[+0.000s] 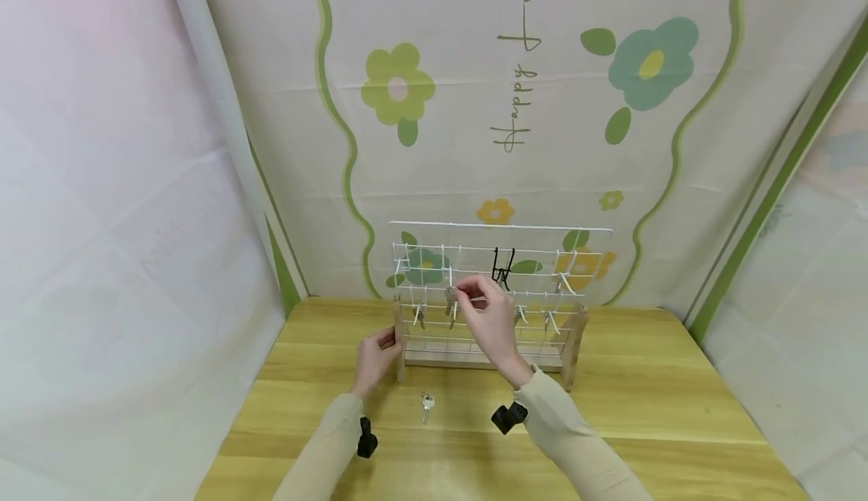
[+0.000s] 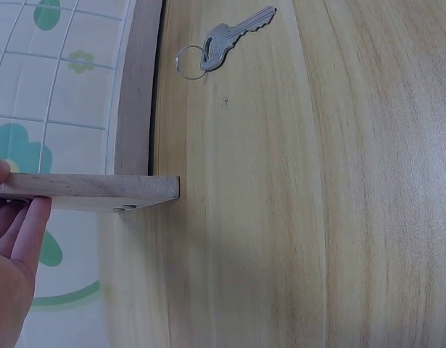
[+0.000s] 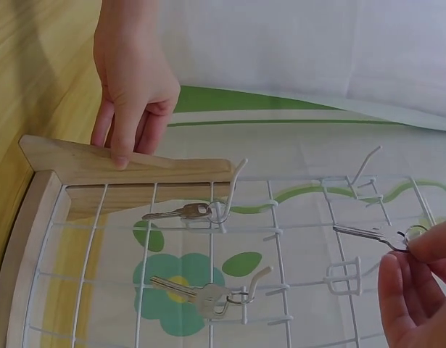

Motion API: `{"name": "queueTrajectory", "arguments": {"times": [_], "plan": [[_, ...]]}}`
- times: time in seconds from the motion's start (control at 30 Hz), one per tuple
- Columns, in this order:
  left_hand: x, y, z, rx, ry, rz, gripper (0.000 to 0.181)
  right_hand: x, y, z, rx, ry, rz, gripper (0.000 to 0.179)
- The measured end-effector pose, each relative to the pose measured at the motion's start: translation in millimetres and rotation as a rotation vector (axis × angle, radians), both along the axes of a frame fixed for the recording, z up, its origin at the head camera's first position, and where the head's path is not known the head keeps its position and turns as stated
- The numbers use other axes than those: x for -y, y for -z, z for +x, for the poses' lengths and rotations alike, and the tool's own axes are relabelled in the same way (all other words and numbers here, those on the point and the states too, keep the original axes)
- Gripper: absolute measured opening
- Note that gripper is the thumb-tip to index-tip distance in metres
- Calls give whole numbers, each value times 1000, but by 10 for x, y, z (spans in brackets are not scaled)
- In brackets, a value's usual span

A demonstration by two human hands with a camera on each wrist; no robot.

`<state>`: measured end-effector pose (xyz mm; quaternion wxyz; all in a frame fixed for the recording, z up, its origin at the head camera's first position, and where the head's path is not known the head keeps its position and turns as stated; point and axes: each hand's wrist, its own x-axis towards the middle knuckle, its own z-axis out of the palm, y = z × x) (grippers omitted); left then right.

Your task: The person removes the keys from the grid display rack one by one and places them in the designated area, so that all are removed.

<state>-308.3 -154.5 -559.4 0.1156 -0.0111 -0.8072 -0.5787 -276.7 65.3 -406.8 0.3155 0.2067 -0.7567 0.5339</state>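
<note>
My left hand [image 1: 373,359] grips the wooden side leg [image 2: 114,187] of a white wire grid rack [image 1: 502,227], thumb on one face and fingers on the other. Between thumb and fingertips, my right hand [image 1: 493,324] pinches a silver key [image 3: 375,234] by its ring end. That key is in front of the grid, close to a white hook [image 3: 344,279]. Two other keys hang on hooks in the right wrist view, an upper key [image 3: 193,211] and a lower key [image 3: 207,299]. A loose key [image 2: 233,38] with a ring lies on the table before the rack.
More white hooks [image 1: 563,282] and a black hook [image 1: 502,269] are on the grid, some with keys. The rack stands on a wood-grain table [image 1: 651,395]. Behind it hangs a flower-print cloth [image 1: 447,162], with pale cloth walls at both sides.
</note>
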Motion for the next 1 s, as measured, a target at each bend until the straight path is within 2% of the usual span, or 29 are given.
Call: {"name": "queueTrajectory", "arguments": {"times": [0.17,0.3,0.53,1.0], "plan": [[-7,-6,-4,4,-10,0,33,-45,75,-4,39,-8,36,7],[-10,-3,-14,14,-13,9,34,-62,209,34,100,-30,78,6],[-6,-7,-19,24,-6,13,35,-98,555,115,201,-91,144,6],[-3,-45,-3,26,3,15,36,-102,1320,155,364,-127,297,7]]}}
